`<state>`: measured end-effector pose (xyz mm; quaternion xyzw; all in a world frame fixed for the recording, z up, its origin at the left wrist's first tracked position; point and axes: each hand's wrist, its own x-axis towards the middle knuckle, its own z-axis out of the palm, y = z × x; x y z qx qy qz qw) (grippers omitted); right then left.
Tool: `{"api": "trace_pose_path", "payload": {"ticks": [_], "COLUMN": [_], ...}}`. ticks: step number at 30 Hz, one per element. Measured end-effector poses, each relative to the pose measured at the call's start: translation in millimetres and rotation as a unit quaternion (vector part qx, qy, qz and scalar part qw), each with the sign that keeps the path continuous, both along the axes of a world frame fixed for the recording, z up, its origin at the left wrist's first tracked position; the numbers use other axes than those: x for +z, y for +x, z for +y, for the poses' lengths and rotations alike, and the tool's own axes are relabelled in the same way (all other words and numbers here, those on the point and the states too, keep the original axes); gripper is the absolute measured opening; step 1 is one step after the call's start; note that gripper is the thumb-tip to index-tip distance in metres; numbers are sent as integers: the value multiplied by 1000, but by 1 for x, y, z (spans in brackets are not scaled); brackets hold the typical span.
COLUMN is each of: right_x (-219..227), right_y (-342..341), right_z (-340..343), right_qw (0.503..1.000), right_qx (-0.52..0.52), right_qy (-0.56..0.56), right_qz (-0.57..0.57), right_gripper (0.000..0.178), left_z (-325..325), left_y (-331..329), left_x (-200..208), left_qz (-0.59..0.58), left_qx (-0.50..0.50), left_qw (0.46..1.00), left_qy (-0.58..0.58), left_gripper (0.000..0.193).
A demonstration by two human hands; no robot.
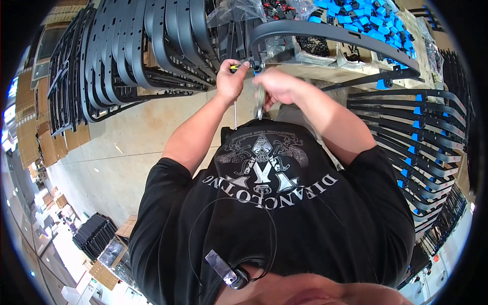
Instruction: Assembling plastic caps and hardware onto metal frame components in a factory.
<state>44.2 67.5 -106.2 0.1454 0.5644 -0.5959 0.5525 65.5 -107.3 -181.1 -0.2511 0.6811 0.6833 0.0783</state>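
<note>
My left hand is closed round a screwdriver with a yellow and black handle. Its thin shaft sticks out below the fist, toward me. Close by on the right, my right hand grips a long metal hand tool, whose exact kind is blurred. Both hands are at the end of a curved black metal frame, beside a bolted joint. A small blue piece shows just under that joint. My right fingers partly hide the tool and the spot it meets.
Curved black frames stand packed at the left. More frames with blue clips are stacked at the right. A heap of blue plastic parts lies on the bench behind, near boxes of small black parts. Concrete floor shows below.
</note>
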Motion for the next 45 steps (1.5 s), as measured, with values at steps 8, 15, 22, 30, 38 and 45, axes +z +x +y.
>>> {"api": "trace_pose_path", "payload": {"ticks": [8,15,22,30,38,45], "right_x": [-12,-84,-61,-17,-14,-68], "right_y": [1,25,17,14,23,25], "right_z": [-6,-8,-1,-4,-12,-10], "right_qw": [944,787,937,982,982,815], "right_qx": [64,99,65,67,18,123], "right_qy": [223,370,201,114,142,357], "right_qz": [237,483,280,137,127,439], "right_gripper": [29,30,27,33,39,41], "left_z": [-6,3,2,-5,-5,-5], "left_y": [-2,-2,-8,-2,-1,-5], "left_x": [-14,-4,2,-16,-18,-7], "left_qz": [51,9,16,75,85,30], "left_qx": [-15,-11,-30,-16,-15,-28], "left_qw": [998,1000,999,996,991,998], "left_qy": [-20,-6,28,-41,-103,-54], "left_gripper": [27,27,22,23,25,29]}}
